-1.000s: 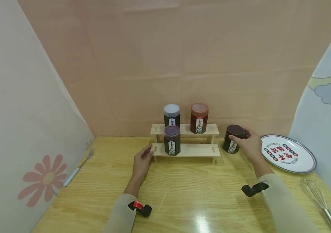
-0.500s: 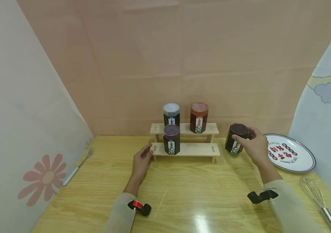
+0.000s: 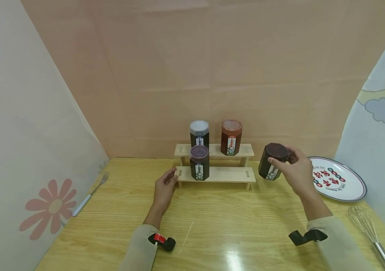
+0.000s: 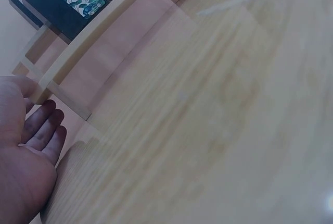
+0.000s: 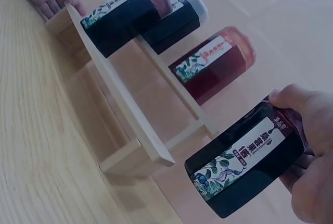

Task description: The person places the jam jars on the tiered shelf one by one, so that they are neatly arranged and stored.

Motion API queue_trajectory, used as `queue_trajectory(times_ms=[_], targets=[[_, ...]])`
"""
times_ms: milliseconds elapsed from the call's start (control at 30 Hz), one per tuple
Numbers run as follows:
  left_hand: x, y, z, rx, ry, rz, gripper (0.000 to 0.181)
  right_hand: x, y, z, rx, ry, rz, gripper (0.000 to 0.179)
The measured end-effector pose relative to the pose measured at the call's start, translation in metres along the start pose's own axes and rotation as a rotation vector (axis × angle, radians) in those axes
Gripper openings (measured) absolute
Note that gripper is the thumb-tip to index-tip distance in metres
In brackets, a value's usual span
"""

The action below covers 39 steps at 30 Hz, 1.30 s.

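My right hand grips a dark jar near its lid, thumb in front and fingers behind. The jar hangs slightly tilted just right of a two-step wooden display rack; its label faces the camera in the right wrist view. My left hand pinches the left end of the lower step, its other fingers loosely curled below, as the left wrist view shows. On the lower step stands a purple-lidded jar. The upper step bears a white-lidded jar, partly hidden, and a red jar.
A white oval plate with red lettering lies at the right, behind my right hand. Nearer the front is a whisk. At the left edge of the table lies a fork. A cloth backdrop rises behind the rack.
My right hand moves right with the dark jar, then the jar's base swings slightly left as it tilts. The left hand and the rack stay in place.
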State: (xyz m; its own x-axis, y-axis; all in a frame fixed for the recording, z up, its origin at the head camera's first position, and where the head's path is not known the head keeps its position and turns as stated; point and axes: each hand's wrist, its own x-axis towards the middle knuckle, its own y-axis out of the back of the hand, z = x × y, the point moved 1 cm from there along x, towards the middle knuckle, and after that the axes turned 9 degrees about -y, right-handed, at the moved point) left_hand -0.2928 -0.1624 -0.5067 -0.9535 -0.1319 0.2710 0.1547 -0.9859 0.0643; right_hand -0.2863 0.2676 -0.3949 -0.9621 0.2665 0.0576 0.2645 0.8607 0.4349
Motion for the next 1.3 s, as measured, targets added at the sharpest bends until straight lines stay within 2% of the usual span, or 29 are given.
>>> queue_trajectory(times_ms=[200, 433, 767, 1067, 1300], targets=[[-0.001, 0.000, 0.002, -0.001, -0.004, -0.011, 0.040, -0.010, -0.004, -0.008, -0.036, 0.034, -0.003, 0.082], [-0.001, 0.000, 0.001, -0.004, -0.004, -0.009, 0.042, -0.020, -0.013, -0.017, -0.009, 0.070, -0.039, 0.083], [-0.001, 0.000, 0.001, 0.002, 0.002, -0.005, 0.040, -0.025, -0.040, -0.025, 0.031, 0.135, -0.069, 0.078], [-0.001, 0.001, 0.000, -0.009, 0.013, -0.007, 0.041, -0.025, -0.064, -0.036, 0.104, 0.138, -0.124, 0.078], [0.000, 0.000, -0.002, -0.019, 0.001, -0.009, 0.041, -0.023, -0.079, -0.037, 0.117, 0.127, -0.158, 0.080]])
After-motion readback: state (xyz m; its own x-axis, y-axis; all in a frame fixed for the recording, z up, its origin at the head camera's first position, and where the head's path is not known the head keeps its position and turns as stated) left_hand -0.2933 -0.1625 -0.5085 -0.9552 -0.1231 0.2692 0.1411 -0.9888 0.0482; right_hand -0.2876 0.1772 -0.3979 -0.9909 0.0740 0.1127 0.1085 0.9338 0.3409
